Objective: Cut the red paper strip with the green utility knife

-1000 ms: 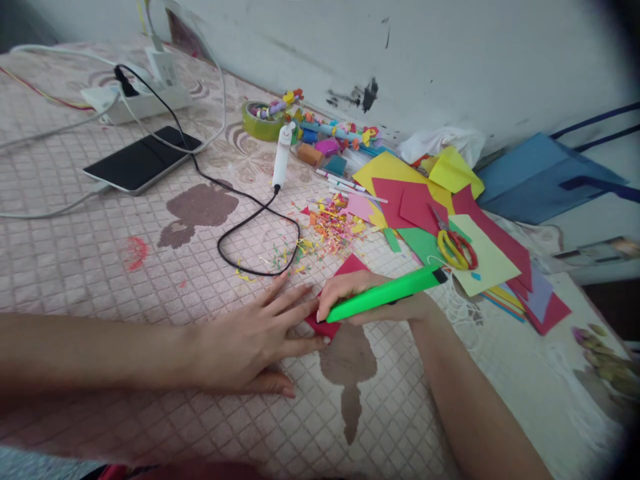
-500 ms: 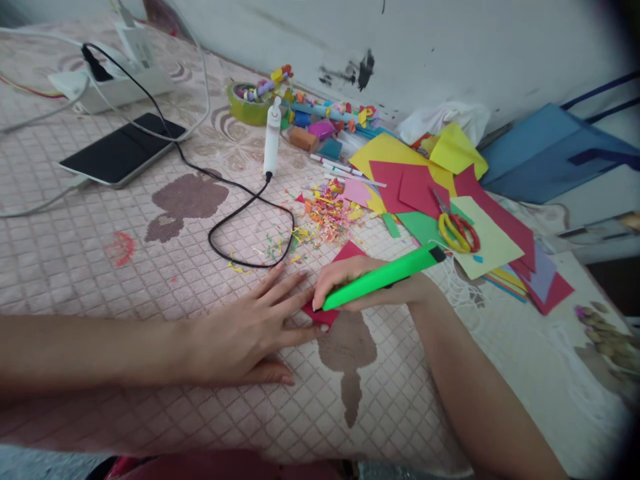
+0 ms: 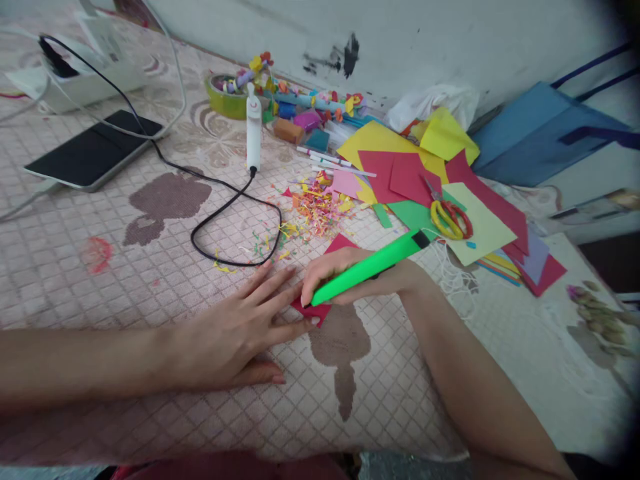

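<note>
My right hand (image 3: 330, 270) grips a bright green pen-shaped tool (image 3: 370, 268) with a black end. The tool slants down to the left, its dark lower tip near a red piece of paper (image 3: 340, 243) lying on the tablecloth. Whether the tip touches the paper is hard to see. My left hand (image 3: 245, 327) lies flat with its fingers spread, fingertips at the left edge of the red paper. Both hands cover the middle of that paper.
Paper scraps (image 3: 320, 207) lie beyond my hands, near a white glue gun (image 3: 253, 133) with a looping black cord. To the right are coloured sheets (image 3: 485, 220), scissors (image 3: 450, 219) and white string (image 3: 457, 283). A phone-like black slab (image 3: 93, 150) and power strip (image 3: 95, 83) sit left.
The view has shifted slightly, so everything sits a little farther left. Both hands keep nearly the same pose on the red paper, with the green tool still held.
</note>
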The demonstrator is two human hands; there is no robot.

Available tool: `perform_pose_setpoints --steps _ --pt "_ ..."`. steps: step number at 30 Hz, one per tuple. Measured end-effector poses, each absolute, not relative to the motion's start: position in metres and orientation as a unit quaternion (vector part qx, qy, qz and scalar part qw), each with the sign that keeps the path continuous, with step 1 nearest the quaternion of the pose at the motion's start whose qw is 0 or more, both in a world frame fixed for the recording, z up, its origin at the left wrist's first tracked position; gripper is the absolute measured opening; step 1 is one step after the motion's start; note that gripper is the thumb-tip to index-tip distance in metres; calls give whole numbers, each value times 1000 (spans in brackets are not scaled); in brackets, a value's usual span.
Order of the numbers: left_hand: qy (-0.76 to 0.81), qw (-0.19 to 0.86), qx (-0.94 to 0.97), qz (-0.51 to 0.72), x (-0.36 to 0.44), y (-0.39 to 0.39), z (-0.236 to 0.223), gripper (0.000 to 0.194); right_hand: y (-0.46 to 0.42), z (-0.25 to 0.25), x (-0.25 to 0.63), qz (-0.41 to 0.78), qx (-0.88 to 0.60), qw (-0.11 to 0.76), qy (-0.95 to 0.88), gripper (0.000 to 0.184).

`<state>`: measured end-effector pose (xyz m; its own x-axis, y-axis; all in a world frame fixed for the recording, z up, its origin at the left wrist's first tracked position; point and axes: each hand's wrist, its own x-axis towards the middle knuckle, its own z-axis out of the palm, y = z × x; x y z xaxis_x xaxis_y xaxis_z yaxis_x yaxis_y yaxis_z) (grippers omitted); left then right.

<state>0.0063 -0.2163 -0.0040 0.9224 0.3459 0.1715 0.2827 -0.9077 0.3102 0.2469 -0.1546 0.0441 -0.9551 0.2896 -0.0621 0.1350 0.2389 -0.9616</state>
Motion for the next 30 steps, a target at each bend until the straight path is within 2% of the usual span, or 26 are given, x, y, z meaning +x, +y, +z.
perform_pose_setpoints --steps 30 --pt "161 129 973 100 8 -215 -2 65 -152 43 248 590 -132 48 -795 32"
